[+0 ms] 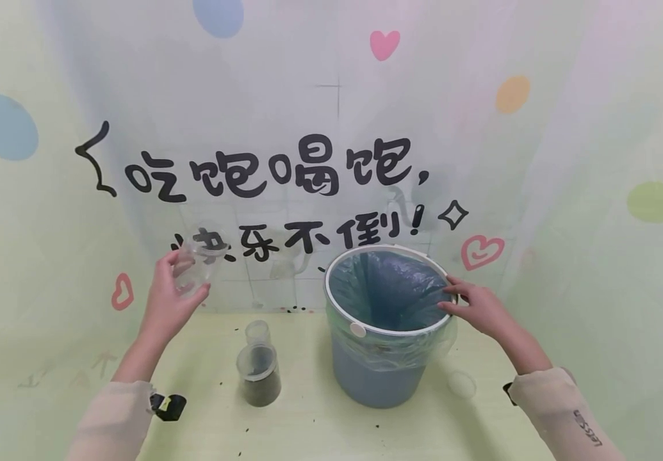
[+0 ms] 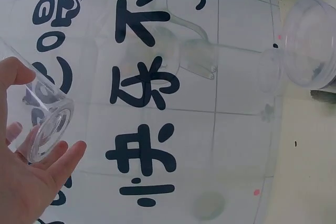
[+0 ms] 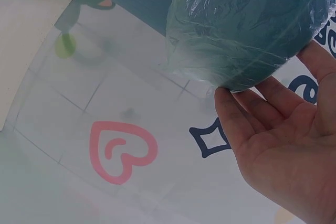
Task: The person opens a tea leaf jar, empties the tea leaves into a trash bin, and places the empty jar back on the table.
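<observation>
My left hand point(image 1: 171, 306) holds a clear plastic cup point(image 1: 200, 266) in the air, left of the trash bin; its thumb and fingers are around the cup's sides. In the left wrist view the cup point(image 2: 52, 121) is tilted, its round base toward the camera. The blue trash bin point(image 1: 374, 378) stands upright with a thin greenish liner bag point(image 1: 389, 349) folded over its white rim. At the bin's right edge my right hand point(image 1: 481, 308) grips the rim, with fingertips over the edge. The right wrist view shows those fingers against the liner point(image 3: 236, 30).
Left of the bin stands a clear container point(image 1: 259, 378) with dark contents, and a smaller clear cup point(image 1: 258, 331) is behind it. A round clear piece point(image 1: 462, 384) lies right of the bin. Dark specks dot the pale table point(image 1: 296, 442). A printed curtain point(image 1: 285, 115) hangs behind.
</observation>
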`<state>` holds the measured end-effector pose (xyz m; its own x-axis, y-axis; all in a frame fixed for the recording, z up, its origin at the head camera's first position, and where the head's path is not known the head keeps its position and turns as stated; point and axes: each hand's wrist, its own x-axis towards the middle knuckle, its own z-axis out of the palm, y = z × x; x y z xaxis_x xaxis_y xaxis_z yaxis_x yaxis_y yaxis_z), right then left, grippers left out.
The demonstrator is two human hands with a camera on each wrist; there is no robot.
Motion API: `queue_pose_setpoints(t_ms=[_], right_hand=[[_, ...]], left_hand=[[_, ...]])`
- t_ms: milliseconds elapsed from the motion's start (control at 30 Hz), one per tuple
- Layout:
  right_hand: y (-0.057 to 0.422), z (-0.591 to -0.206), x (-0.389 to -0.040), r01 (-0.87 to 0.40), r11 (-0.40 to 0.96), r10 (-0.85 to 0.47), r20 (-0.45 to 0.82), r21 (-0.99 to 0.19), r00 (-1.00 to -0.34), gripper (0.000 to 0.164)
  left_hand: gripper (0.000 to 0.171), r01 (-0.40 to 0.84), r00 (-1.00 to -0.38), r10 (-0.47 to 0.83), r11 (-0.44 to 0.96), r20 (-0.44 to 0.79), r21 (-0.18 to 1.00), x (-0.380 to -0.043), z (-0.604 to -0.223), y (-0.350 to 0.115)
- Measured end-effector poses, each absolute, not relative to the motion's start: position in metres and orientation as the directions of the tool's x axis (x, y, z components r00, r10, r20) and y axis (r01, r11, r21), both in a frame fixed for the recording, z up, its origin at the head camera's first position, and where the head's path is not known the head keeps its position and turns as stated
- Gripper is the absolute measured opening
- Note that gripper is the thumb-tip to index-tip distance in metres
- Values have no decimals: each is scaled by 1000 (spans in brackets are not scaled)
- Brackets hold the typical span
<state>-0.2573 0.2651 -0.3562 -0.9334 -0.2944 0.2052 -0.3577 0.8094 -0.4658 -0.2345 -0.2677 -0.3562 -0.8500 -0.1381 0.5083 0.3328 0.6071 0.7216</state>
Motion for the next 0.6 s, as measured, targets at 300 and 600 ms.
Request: queue_pose_setpoints(t_ms=[300, 600], right_hand=[[265, -355, -256, -356, 809, -294, 202, -469, -934, 49], [264, -355, -257, -358, 809, -295, 206, -466, -933, 49]], left_hand=[[74, 279, -858, -175, 630, 483, 725, -227, -369, -287], [72, 228, -869, -197, 656, 455, 720, -220, -385, -301]])
